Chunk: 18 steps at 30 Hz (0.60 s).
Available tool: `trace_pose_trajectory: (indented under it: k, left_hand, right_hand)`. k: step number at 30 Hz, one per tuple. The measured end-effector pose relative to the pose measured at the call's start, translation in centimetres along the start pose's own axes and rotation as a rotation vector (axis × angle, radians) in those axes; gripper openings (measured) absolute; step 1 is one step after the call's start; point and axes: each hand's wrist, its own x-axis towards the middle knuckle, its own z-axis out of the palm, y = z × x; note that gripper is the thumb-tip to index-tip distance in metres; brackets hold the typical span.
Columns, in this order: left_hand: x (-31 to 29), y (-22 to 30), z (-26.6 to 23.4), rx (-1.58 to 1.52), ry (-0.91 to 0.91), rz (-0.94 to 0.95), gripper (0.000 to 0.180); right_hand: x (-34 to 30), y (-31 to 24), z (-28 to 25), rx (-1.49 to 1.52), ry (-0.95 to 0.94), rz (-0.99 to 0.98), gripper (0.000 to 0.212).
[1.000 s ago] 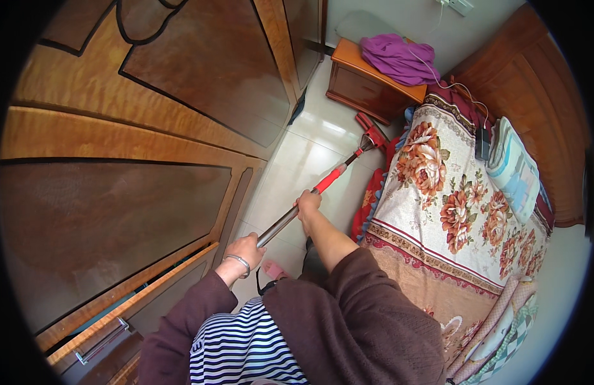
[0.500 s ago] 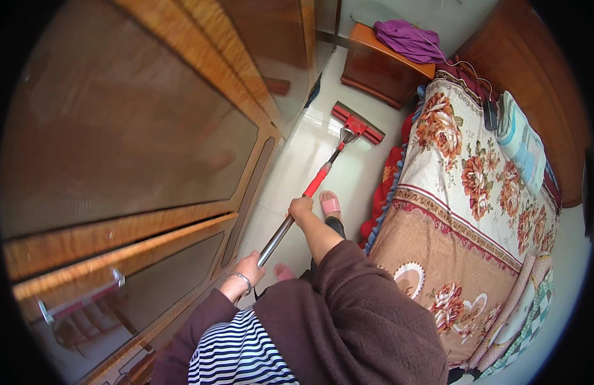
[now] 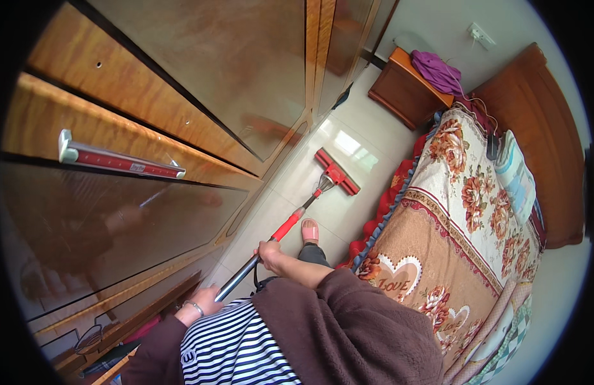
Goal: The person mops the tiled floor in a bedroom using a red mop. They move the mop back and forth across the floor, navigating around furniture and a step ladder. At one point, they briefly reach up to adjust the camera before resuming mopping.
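Observation:
A sponge mop point(image 3: 336, 173) with a wide red head rests on the pale tiled floor, between the wardrobe and the bed. Its pole, red in the lower part and silver above, slants back toward my body. My right hand point(image 3: 267, 252) is wrapped around the pole just above the red section. Near the pole's top end, my left hand point(image 3: 206, 301) is closed on it, close to my striped shirt; a bracelet circles that wrist. My foot in a pink slipper point(image 3: 310, 231) stands beside the pole, short of the mop head.
A tall wooden wardrobe point(image 3: 200, 70) with a red-and-white handle lines the left. On the right is a bed with a floral cover point(image 3: 467, 192) and a red frilled skirt. A wooden nightstand point(image 3: 403, 96) with purple cloth point(image 3: 438, 72) stands at the far end.
The mop head has been drawn back toward me, farther from the nightstand. Both hands keep their hold on the pole. My view has shifted, showing more of the wall and wardrobe handle.

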Motion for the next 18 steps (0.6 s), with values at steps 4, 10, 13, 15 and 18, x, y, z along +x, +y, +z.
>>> trace_pose_trajectory:
  k: [4, 10, 13, 15, 18]
  left_hand:
    - [4.2, 5.0, -2.2, -0.178, 0.012, 0.036, 0.019]
    - [16.3, 14.4, -4.6, -0.164, 0.147, 0.125, 0.023]
    - [19.2, 16.8, -5.9, -0.122, 0.135, 0.125, 0.026]
    - [19.7, 17.2, -6.5, -0.119, 0.116, 0.124, 0.035]
    - [18.4, 15.7, -6.1, -0.093, 0.151, 0.139, 0.043]
  right_hand:
    - [3.5, -6.0, -2.6, -0.208, 0.124, -0.247, 0.025]
    - [10.4, -19.3, -7.5, -0.015, 0.251, -0.419, 0.033]
    - [11.2, -23.1, -8.2, 0.102, 0.165, -0.425, 0.029]
    - [11.2, -24.0, -7.9, 0.114, 0.134, -0.394, 0.033]
    - [10.6, -22.6, -6.6, 0.065, 0.102, -0.323, 0.038]
